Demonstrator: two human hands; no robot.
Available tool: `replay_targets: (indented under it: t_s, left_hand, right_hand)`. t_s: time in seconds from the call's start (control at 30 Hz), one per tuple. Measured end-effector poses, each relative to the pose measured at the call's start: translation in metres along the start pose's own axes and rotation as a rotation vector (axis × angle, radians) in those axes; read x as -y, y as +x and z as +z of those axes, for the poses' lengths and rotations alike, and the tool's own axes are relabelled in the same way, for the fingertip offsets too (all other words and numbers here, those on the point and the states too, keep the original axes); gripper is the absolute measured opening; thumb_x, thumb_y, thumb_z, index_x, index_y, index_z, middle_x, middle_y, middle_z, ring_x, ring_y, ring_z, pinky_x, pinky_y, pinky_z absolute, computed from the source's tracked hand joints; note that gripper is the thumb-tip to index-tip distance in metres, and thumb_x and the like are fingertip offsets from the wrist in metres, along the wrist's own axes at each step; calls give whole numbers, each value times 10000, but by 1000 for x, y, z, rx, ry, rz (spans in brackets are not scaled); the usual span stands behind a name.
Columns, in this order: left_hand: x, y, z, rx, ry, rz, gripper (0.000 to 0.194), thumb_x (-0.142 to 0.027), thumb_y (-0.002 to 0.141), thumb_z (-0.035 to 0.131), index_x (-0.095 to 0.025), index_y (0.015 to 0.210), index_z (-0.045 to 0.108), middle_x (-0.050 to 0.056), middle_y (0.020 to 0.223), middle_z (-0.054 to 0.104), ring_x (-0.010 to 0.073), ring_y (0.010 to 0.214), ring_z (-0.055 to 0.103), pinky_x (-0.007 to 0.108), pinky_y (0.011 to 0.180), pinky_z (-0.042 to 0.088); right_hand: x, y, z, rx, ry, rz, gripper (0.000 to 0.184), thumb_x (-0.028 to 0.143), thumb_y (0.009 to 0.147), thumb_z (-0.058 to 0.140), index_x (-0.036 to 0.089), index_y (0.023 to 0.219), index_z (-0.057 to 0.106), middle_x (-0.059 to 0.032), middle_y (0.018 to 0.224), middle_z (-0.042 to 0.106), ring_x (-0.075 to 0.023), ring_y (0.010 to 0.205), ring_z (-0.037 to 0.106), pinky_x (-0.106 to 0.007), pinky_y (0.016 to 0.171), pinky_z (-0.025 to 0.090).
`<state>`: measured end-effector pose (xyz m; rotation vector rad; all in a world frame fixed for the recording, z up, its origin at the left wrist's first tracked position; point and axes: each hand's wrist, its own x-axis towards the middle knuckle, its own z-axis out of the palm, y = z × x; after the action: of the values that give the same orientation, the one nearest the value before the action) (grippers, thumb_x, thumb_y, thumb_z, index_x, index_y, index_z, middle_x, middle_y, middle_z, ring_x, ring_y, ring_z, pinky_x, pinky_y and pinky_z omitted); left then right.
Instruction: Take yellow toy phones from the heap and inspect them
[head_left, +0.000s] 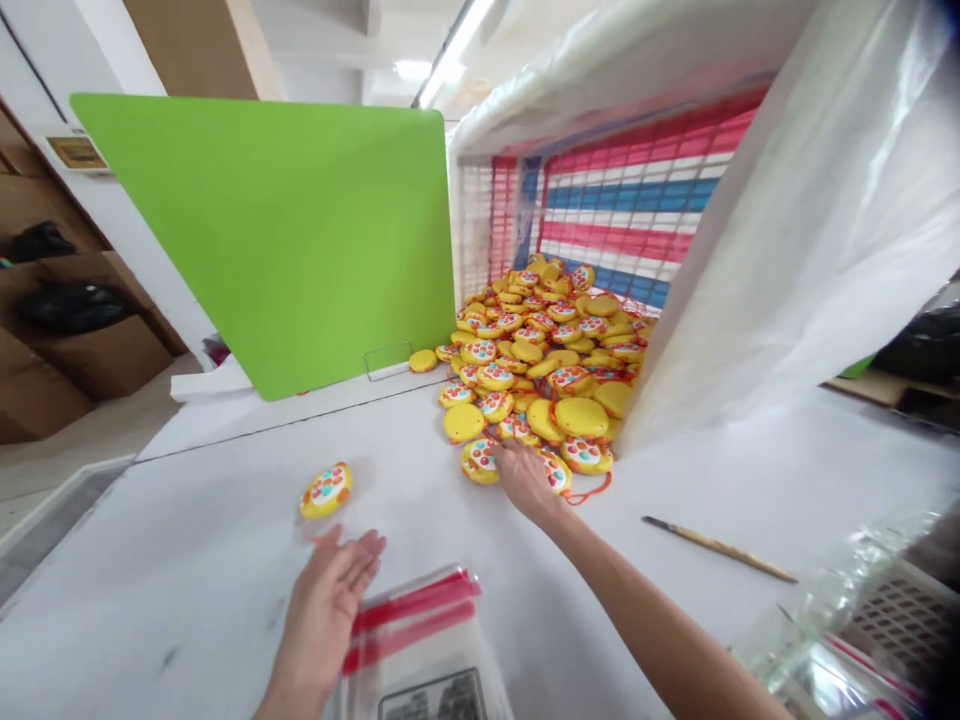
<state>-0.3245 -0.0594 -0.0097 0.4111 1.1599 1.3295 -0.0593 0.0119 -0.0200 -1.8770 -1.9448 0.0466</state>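
Observation:
A big pile of yellow disc-shaped toys (544, 350) with coloured dots spills out of a striped woven sack onto the white table (187, 590). My right hand (525, 478) reaches into the near edge of the pile, its fingers lying on toys there; I cannot see whether it grips one. One single yellow toy (326, 490) lies apart on the table to the left. My left hand (330, 595) hovers flat and open just below that toy, beside a stack of clear zip bags (420, 640) with red strips.
A green divider board (292, 240) stands behind the table on the left. A thin brush or stick (720, 547) lies at the right. White plastic sheeting (810, 230) hangs over the sack. A plastic-wrapped basket (892, 620) sits at the lower right. Cardboard boxes stand far left.

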Motion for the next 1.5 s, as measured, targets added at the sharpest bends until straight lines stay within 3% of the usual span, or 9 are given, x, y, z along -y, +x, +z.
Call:
replay_targets:
  t_s: [0.17, 0.37, 0.47, 0.57, 0.67, 0.9, 1.1, 1.27, 1.5]
  left_hand:
    - [48, -30, 30, 196, 55, -126, 479, -271, 723, 699, -125, 1139, 513, 161, 1034, 661, 247, 942, 647, 328, 790, 528]
    - [67, -31, 55, 377, 23, -21, 539, -321, 735, 717, -215, 1208, 483, 104, 1161, 610, 221, 995, 614, 282, 754, 527]
    - [64, -37, 49, 333, 79, -1, 626, -342, 712, 733, -217, 1257, 452, 97, 1094, 635, 228, 929, 636, 293, 726, 537]
    - [64, -50, 38, 245, 218, -16, 720, -392, 694, 737, -266, 1311, 389, 78, 1081, 630, 219, 827, 653, 280, 609, 545]
    - [65, -62, 30, 242, 321, -48, 715, -458, 700, 710, -260, 1310, 395, 82, 1089, 618, 211, 778, 652, 239, 507, 517]
    - [62, -70, 21, 351, 423, -74, 737, -479, 728, 676, -279, 1354, 343, 110, 1243, 531, 234, 854, 638, 219, 485, 500]
    - [62, -72, 24, 452, 468, 17, 807, -432, 725, 685, -258, 1382, 250, 110, 1249, 508, 236, 940, 592, 277, 613, 549]
    - [62, -70, 23, 503, 606, 86, 838, -343, 723, 694, -230, 1395, 206, 93, 1124, 557, 187, 783, 591, 257, 549, 524]
    - [59, -74, 8, 584, 516, 32, 865, -308, 698, 717, -229, 1396, 213, 111, 1196, 527, 236, 929, 581, 270, 623, 534]
  right_hand:
    - [24, -28, -3, 11, 4, -55, 223, 92, 856, 423, 142, 861, 640, -120, 901, 634, -220, 865, 565, -319, 782, 415]
    - [62, -101, -13, 80, 629, -151, 224, 87, 822, 476, 190, 957, 621, -39, 862, 637, -148, 783, 577, -253, 722, 455]
    - [53, -119, -15, 63, 925, -45, 253, 151, 807, 515, 199, 1040, 599, -35, 926, 647, -134, 773, 585, -252, 722, 472]
    - [36, -126, -12, -3, 1110, 238, 256, 324, 822, 533, 174, 1014, 608, -70, 954, 654, -159, 784, 594, -278, 685, 479]
    - [29, -132, -9, 101, 1262, 400, 405, 487, 802, 541, 155, 1021, 619, -83, 901, 664, -176, 762, 598, -266, 598, 468]
    - [47, -141, -7, 411, 1509, 316, 447, 549, 794, 553, 136, 925, 667, -8, 669, 605, -83, 561, 513, -185, 485, 378]
    - [59, -145, -5, 292, 1654, 501, 464, 540, 710, 651, 138, 941, 639, -33, 779, 642, -106, 608, 547, -204, 516, 412]
    - [59, -152, -2, 301, 1607, 485, 437, 539, 763, 603, 156, 973, 628, -28, 800, 636, -117, 640, 564, -206, 520, 438]
    - [63, -162, -4, 328, 1590, 424, 403, 494, 792, 591, 166, 1025, 623, -56, 926, 663, -187, 834, 604, -274, 673, 497]
